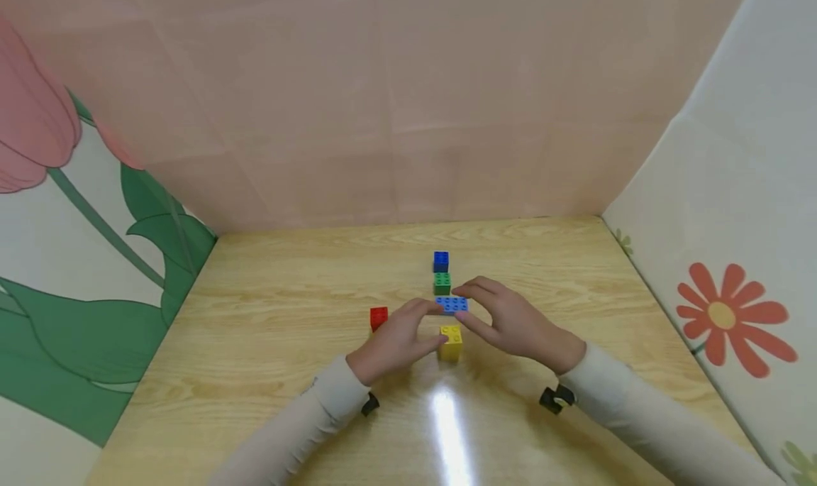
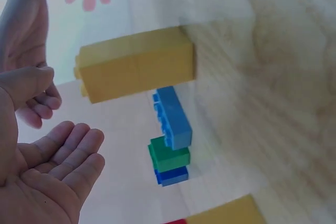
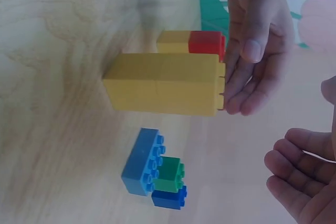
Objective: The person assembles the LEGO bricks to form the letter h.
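My left hand (image 1: 398,338) hovers over the table with its fingers apart and nothing in its grasp. Its thumb overlaps the top of a tall yellow brick tower (image 1: 450,350) in the head view. Opposite it, my right hand (image 1: 518,321) is held with thumb and fingers spread, also holding nothing. Between the hands lies a long light blue brick (image 1: 452,304), studs up. Both wrist views show the fingers (image 2: 86,145) apart from the bricks. Behind the light blue brick stand a green brick (image 1: 442,284) and a dark blue brick (image 1: 441,261).
A red brick (image 3: 205,43) sits on a yellow brick (image 3: 173,41), left of the tall tower and beside my left hand. The wooden table (image 1: 281,287) meets a pink cloth (image 1: 383,152) at the back and flower-printed cloths at both sides.
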A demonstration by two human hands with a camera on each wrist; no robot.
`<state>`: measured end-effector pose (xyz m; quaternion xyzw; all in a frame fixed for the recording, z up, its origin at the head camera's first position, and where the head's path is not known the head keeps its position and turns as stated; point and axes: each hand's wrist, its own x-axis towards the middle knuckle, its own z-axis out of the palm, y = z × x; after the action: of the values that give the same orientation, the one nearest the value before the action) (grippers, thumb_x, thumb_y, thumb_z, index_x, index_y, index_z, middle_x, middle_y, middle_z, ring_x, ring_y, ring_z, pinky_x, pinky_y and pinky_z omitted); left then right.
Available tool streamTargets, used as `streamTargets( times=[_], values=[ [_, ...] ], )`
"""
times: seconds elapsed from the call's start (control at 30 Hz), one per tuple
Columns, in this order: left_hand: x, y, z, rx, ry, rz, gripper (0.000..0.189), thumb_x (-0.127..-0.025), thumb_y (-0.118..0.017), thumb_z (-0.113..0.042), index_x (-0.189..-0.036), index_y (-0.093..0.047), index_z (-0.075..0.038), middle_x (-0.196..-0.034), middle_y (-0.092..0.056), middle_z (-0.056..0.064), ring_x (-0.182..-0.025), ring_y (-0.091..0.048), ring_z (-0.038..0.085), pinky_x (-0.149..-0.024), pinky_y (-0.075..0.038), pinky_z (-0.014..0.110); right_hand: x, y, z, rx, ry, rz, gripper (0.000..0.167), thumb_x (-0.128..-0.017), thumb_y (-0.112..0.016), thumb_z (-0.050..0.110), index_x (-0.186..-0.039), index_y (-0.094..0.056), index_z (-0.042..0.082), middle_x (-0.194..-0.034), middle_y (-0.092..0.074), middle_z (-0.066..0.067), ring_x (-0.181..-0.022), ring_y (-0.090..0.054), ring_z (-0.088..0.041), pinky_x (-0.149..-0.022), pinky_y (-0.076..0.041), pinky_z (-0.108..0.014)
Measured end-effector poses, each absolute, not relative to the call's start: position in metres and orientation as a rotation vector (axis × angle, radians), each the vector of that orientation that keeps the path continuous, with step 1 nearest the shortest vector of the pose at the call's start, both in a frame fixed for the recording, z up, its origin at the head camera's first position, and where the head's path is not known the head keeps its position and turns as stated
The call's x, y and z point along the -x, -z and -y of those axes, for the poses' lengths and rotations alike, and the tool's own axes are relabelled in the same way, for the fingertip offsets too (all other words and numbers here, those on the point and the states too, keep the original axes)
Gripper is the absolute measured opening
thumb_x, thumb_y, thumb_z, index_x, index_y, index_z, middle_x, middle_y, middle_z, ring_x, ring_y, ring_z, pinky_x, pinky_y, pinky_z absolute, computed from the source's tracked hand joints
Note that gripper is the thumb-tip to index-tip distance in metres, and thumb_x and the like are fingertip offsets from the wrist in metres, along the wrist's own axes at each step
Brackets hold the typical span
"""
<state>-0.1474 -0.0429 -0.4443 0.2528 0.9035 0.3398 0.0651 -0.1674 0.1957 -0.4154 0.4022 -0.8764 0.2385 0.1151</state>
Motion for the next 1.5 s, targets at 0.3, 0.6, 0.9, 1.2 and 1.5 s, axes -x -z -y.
streamTargets(
  times=[0.3, 0.6, 0.9, 1.2, 1.5],
  values=[
    [0.153, 0.432, 0.056, -0.739, -1.031, -2.790, 0.056, -0.093, -0.064, -0.044, -0.138, -0.051, -0.014, -0.135, -0.052, -0.002, -0.122, -0.052, 0.017, -0.099, -0.047, 0.037, 0.174, 0.410, -0.196, -1.147, -0.681, 2.583, 0.045, -0.095, -0.061, 0.041, -0.127, -0.060, 0.010, -0.120, -0.060, -0.001, -0.109, -0.059, -0.017, -0.091, -0.052, -0.040],
    [0.158, 0.433, 0.086, -0.662, -1.069, -2.876, 0.061, -0.092, -0.060, -0.052, -0.139, -0.049, -0.014, -0.136, -0.051, -0.001, -0.125, -0.050, 0.018, -0.101, -0.045, 0.037, 0.178, 0.414, -0.197, -1.137, -0.711, 2.595, 0.044, -0.092, -0.068, 0.036, -0.126, -0.061, 0.009, -0.119, -0.061, -0.003, -0.107, -0.060, -0.018, -0.089, -0.053, -0.040],
    [0.160, 0.440, 0.114, -0.568, -1.153, -2.936, 0.058, -0.090, -0.068, -0.042, -0.139, -0.049, -0.015, -0.135, -0.051, -0.002, -0.125, -0.050, 0.019, -0.103, -0.044, 0.040, 0.186, 0.424, -0.202, -1.094, -0.694, 2.664, 0.052, -0.092, -0.066, 0.044, -0.127, -0.060, 0.006, -0.118, -0.061, -0.006, -0.106, -0.061, -0.020, -0.089, -0.053, -0.039],
    [0.163, 0.455, 0.131, -0.488, -1.234, -2.904, 0.062, -0.090, -0.069, -0.042, -0.140, -0.045, -0.016, -0.138, -0.047, -0.003, -0.129, -0.046, 0.022, -0.104, -0.041, 0.045, 0.195, 0.437, -0.204, -1.030, -0.690, 2.732, 0.049, -0.090, -0.070, 0.036, -0.126, -0.061, 0.004, -0.114, -0.062, -0.006, -0.101, -0.062, -0.021, -0.085, -0.055, -0.039],
    [0.165, 0.467, 0.137, -0.508, -1.228, -2.881, 0.063, -0.089, -0.069, -0.043, -0.139, -0.046, -0.013, -0.137, -0.048, -0.003, -0.128, -0.045, 0.020, -0.105, -0.040, 0.044, 0.211, 0.457, -0.201, -0.913, -0.662, 2.851, 0.050, -0.089, -0.073, 0.028, -0.129, -0.058, 0.000, -0.119, -0.061, -0.014, -0.107, -0.060, -0.029, -0.090, -0.053, -0.044]
  ],
)
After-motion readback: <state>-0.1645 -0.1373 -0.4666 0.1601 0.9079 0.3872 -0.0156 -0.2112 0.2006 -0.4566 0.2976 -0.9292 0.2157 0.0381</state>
